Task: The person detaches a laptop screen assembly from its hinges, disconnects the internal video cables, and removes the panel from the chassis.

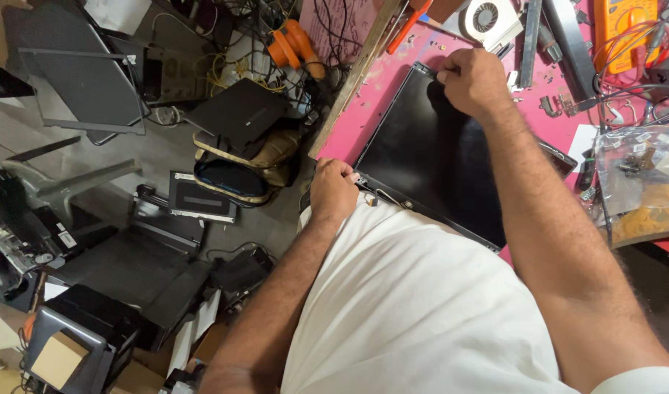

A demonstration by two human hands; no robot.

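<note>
Black screen panel (pixel 429 157), both hands (pixel 333 191) (pixel 472 82) gripping its corners

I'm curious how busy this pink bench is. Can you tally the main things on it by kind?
Black screen panel: 1
Cooling fan: 1
Orange meter: 1
Clear parts bag: 1
Hands on the panel: 2, left and right
Total: 6
</note>
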